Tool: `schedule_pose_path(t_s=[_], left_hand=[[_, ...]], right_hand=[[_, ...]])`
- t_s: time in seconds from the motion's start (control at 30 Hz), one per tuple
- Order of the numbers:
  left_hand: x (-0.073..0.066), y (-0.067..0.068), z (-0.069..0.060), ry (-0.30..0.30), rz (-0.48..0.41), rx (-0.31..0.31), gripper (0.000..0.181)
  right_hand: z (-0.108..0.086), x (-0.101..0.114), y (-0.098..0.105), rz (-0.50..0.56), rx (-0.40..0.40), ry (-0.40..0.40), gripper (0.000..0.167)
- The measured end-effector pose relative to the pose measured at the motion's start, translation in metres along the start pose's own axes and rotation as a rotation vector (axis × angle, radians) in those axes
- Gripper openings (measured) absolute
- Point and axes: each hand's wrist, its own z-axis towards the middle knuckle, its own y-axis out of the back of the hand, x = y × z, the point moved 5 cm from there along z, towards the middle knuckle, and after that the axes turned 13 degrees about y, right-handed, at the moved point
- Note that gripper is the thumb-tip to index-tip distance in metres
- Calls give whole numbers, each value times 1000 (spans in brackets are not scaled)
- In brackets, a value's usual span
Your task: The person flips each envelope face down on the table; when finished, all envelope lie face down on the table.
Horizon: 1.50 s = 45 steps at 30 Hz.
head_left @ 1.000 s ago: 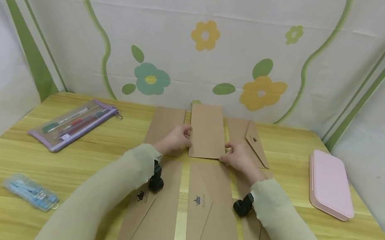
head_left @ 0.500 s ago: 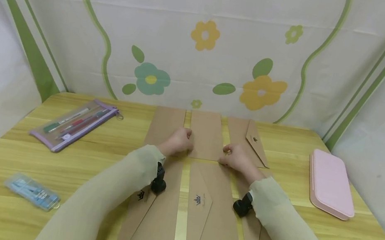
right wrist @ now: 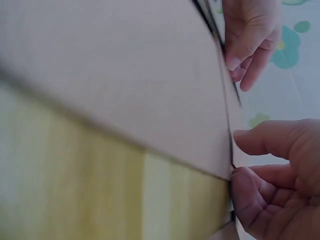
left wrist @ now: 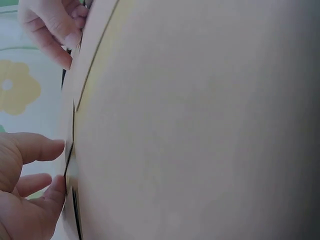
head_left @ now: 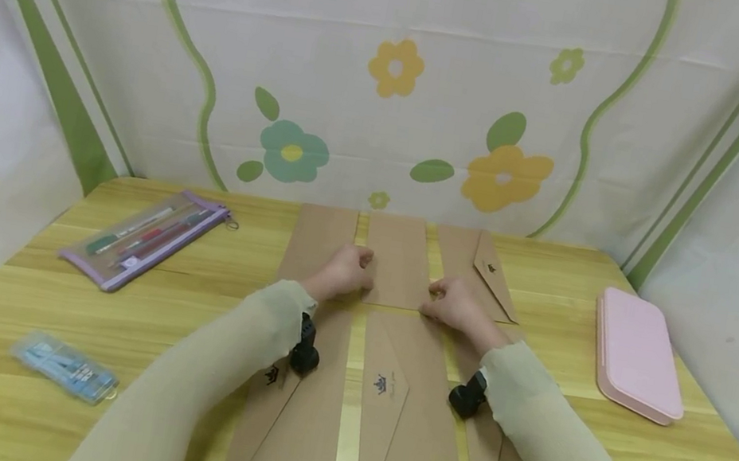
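Observation:
A brown paper envelope (head_left: 397, 259) lies flat in the middle of the back row, its plain side up. My left hand (head_left: 345, 268) rests at its lower left edge and my right hand (head_left: 456, 302) at its lower right corner. In each wrist view, a gap separates the thumb from the forefinger of the left hand (left wrist: 30, 185) and of the right hand (right wrist: 280, 175). A plain envelope (head_left: 321, 235) lies to the left, and one with a crown-printed flap (head_left: 490, 270) to the right. Nearer me lies a front row, including a middle envelope (head_left: 419, 424) with a crown print.
A purple-edged zip pouch (head_left: 147, 236) with pens lies at the left. Below it is a clear case (head_left: 65, 368) with blue contents. A pink case (head_left: 640, 354) lies at the right. The flowered curtain (head_left: 386, 128) hangs behind the wooden table (head_left: 195, 324).
The middle back envelope came down from a slightly raised tilt to lie flat, level with its neighbours. My left hand shifted a little right and down; my right hand barely moved.

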Motion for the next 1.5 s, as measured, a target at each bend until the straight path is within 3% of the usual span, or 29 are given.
schedule_pose_path(t_s=[0.23,0.37,0.5,0.67,0.87,1.07,1.3,1.5], left_hand=[[-11,2,-5,-49,-163,-58,60],[-23,3,-4,-92,-235,-68,56],[-35,-3,-2,-120,-280,-39,56],[-49,-17,-3,-121,-346,1,58],[-58,-34,0,-133,-426,81,60],[-65,-49,0,-135,-431,150,65],[-68,-68,7,-138,-386,165,65],[-72,-80,10,-84,-414,163,65]], right_hand=[[-9,-4,15,157,-71,13,48],[-14,-7,33,92,-156,48,43],[-19,-16,50,33,-237,64,40],[-29,-29,63,107,-256,34,42],[-37,-44,73,84,-256,-13,44],[-42,-58,79,31,-224,-43,47],[-53,-76,84,126,-230,-73,52],[-56,-83,85,167,-218,-76,53]])
